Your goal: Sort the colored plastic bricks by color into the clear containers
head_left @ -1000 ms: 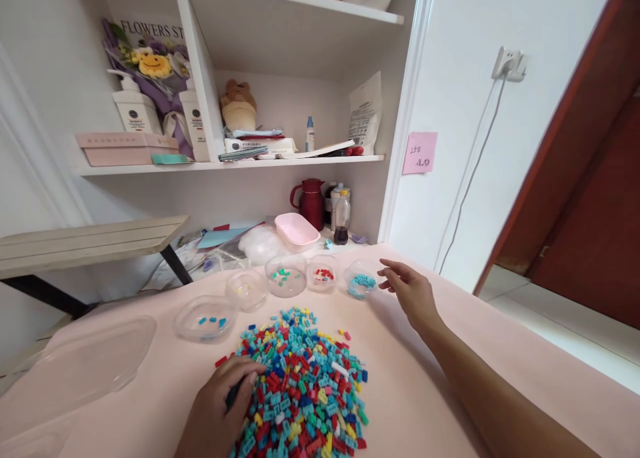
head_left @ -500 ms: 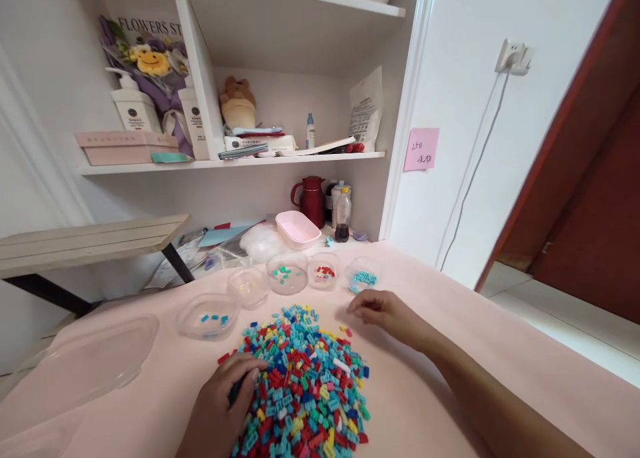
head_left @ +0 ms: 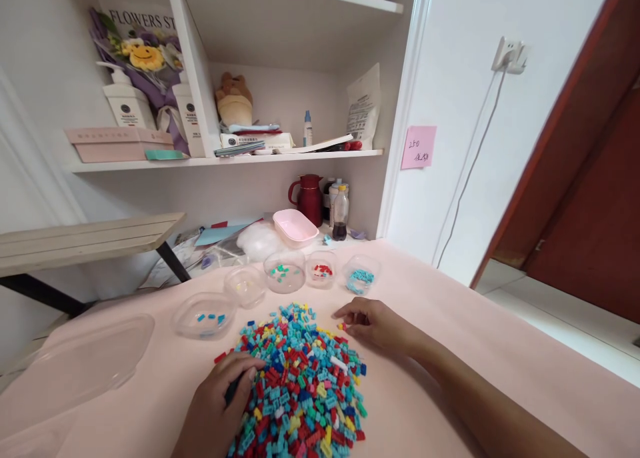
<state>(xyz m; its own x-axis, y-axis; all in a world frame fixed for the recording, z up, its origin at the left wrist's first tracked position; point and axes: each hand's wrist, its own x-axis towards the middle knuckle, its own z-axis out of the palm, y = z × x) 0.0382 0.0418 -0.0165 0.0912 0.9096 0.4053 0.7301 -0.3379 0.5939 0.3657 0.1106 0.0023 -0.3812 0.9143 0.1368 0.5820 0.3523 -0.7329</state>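
Note:
A heap of small plastic building bricks in blue, red, yellow, green and white lies on the pink tabletop. At the heap's left edge rests my left hand, its fingers curved and its thumb a little apart from them; no brick shows between them. My right hand is past the heap's upper right side, fingers half bent and thumb apart, right beside a few loose yellow and red bricks. Behind the heap stand a clear bowl of light-blue bricks and a clear bowl of red bricks.
Farther left are clear bowls with green bricks, yellow bricks and blue bricks. A large clear lid-like tray lies at left. Behind stand a pink basin, a red jug and a bottle.
My right hand has moved slightly left and toward me, reaching the loose bricks by the heap. My left hand stays at the heap's edge. The view has shifted a little.

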